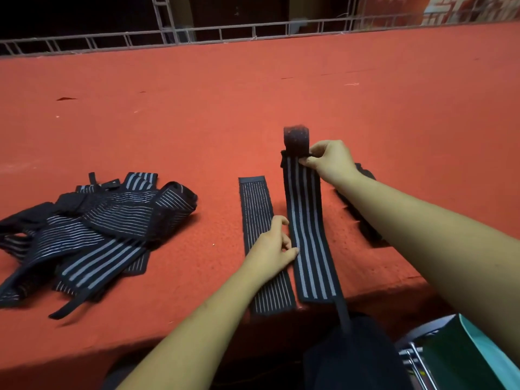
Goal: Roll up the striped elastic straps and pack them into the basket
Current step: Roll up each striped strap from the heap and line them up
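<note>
Red felt desk (253, 94), long, with a metal railing (197, 35) behind it. Item one: broad-striped strap (308, 235), laid lengthwise at the near edge, its far end lifted and folded over; the right hand (330, 161) has its grip pinched on that raised end. Item two: fine-striped strap (257, 204), flat, just beside the first on its left. The left hand (271, 249) rests on it with fingers curled, one fingertip touching the broad strap's edge; I cannot tell whether that grip holds anything. Item three: dark strap (363, 218), partly hidden under the right forearm. Item four: loose heap of striped straps (98, 220), well to the left. Below the desk at right, a green bag (461, 358).
</note>
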A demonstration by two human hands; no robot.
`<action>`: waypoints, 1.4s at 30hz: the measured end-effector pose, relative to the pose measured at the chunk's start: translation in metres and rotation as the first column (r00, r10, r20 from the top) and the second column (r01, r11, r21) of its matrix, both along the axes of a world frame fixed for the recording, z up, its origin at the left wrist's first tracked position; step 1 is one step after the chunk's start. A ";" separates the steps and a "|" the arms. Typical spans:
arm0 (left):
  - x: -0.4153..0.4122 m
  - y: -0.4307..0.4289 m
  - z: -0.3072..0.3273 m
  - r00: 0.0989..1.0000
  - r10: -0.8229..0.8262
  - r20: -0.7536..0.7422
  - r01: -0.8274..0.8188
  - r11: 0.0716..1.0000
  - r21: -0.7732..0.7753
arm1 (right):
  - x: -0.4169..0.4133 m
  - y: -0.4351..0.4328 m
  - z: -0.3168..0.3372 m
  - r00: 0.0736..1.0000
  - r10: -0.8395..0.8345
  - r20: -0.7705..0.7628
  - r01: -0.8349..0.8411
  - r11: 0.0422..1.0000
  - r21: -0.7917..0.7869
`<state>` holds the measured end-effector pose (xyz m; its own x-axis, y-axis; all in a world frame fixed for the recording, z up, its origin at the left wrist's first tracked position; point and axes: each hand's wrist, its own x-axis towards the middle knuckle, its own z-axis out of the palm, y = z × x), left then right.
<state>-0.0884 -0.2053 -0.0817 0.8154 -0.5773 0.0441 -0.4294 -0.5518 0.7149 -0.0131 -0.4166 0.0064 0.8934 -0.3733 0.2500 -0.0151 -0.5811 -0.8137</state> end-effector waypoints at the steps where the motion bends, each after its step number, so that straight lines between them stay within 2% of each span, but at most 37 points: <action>1: 0.000 0.002 -0.004 0.999 -0.013 0.031 0.013 1.000 -0.006 | 0.003 -0.001 -0.004 1.000 -0.004 -0.013 0.004 1.000 0.012; 5: 0.001 0.004 -0.015 0.993 -0.033 0.116 0.026 0.998 0.061 | 0.029 -0.012 -0.027 0.996 -0.002 -0.085 0.007 0.998 0.063; 8: 0.002 0.002 -0.016 0.989 -0.026 0.147 0.015 0.997 0.073 | 0.057 -0.015 -0.029 0.990 0.056 -0.130 -0.025 0.974 0.225; 11: 0.003 0.001 -0.016 0.986 -0.032 0.162 0.019 0.996 0.082 | 0.081 -0.016 -0.026 0.977 0.074 -0.200 -0.008 0.949 0.314; 15: 0.003 0.000 -0.019 0.980 -0.038 0.197 0.026 0.998 0.066 | 0.114 -0.019 -0.037 0.953 0.079 -0.291 0.010 0.956 0.294; 23: 0.006 0.000 -0.026 0.975 -0.035 0.218 0.029 0.999 0.033 | 0.146 -0.014 -0.075 0.950 0.011 -0.312 0.086 0.952 0.294; 25: 0.007 0.000 -0.027 0.975 -0.033 0.220 0.028 0.999 0.026 | 0.138 -0.009 -0.081 0.949 -0.009 -0.314 0.070 0.981 0.183; 27: 0.007 0.001 -0.027 0.974 -0.024 0.223 0.020 1.000 0.020 | 0.117 0.002 -0.081 0.955 -0.014 -0.296 0.006 1.000 -0.027; 30: 0.010 0.002 -0.029 0.975 -0.002 0.223 0.002 1.000 -0.002 | 0.063 0.024 -0.085 0.948 0.077 -0.309 -0.160 0.954 -0.254; 34: 0.011 0.001 -0.031 0.983 0.002 0.185 0.005 0.999 -0.036 | -0.005 0.035 -0.095 0.914 0.191 -0.358 -0.320 0.883 -0.344; 37: 0.008 0.002 -0.031 0.986 -0.006 0.166 0.012 0.999 -0.032 | -0.048 0.038 -0.107 0.900 0.214 -0.379 -0.381 0.810 -0.447; 39: 0.005 0.002 -0.030 0.988 0.024 0.154 -0.009 0.995 -0.098 | -0.069 0.039 -0.118 0.918 0.190 -0.347 -0.362 0.759 -0.541; 42: 0.002 0.005 -0.026 0.985 0.121 0.124 -0.087 0.964 -0.253 | -0.078 0.042 -0.121 0.933 0.157 -0.325 -0.327 0.749 -0.576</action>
<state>-0.0862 -0.2001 -0.1079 0.8466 -0.4468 0.2891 -0.4819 -0.4133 0.7726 -0.0914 -0.3744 -0.1147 0.9934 0.0218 0.1125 0.0517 -0.9614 -0.2702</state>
